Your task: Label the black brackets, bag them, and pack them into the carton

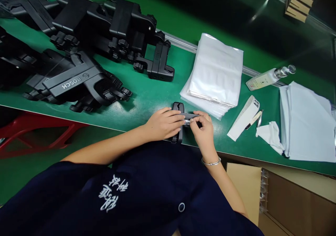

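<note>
Navy shirt (147, 194) sits nearest, plastic bags (216, 71) beyond the right hand (205, 131)

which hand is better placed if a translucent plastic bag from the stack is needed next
Probably the right hand: it is nearer the stack of translucent rectangular plastic bags, though also busy at the black plastic bracket, which the left hand, lying across it, might steady.

A: Mounting position?
B: Single camera, on the person's head.
A: Viewing direction?
B: Forward and steeply down, over the navy shirt (154, 190), onto the left hand (165, 124) and right hand (204, 129) at the front edge of the green bench (149, 97).
A: Range?
B: Close: the shirt fills the lower foreground. The bench slants across the wide field, lower at right.
</note>
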Demonstrator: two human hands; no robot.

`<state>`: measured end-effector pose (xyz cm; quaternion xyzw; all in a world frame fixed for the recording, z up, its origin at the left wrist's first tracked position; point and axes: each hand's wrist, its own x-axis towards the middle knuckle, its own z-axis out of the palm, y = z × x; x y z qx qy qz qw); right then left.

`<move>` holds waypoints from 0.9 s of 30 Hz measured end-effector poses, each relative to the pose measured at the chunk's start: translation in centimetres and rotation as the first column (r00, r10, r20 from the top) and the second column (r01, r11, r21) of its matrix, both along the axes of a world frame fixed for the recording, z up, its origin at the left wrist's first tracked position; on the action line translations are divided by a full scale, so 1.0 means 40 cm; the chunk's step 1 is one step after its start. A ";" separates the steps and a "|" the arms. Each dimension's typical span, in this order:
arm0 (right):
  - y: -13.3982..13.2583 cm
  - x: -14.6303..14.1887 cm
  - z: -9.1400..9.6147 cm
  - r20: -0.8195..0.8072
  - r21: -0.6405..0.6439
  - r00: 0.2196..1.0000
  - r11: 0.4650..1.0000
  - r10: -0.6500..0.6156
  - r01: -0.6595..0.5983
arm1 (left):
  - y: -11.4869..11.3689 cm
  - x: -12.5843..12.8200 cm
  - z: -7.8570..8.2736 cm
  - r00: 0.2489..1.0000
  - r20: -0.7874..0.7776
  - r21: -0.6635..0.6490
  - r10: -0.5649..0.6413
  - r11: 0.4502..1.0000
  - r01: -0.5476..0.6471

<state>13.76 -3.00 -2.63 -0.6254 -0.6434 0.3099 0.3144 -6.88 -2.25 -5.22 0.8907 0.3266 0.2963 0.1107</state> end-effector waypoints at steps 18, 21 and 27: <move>0.037 0.173 0.005 0.095 0.002 0.895 0.899 0.436 -0.438 | 0.122 0.042 0.080 0.851 -0.367 -0.078 -0.375 0.924 0.373; 0.035 0.167 -0.005 0.211 0.061 0.831 0.841 0.515 -0.537 | 0.136 0.023 0.090 0.934 -0.198 -0.251 -0.297 0.937 0.245; 0.014 0.144 -0.039 0.395 0.149 0.741 0.758 0.543 -0.635 | 0.230 0.055 0.157 0.986 -0.029 -0.272 0.167 0.947 -0.168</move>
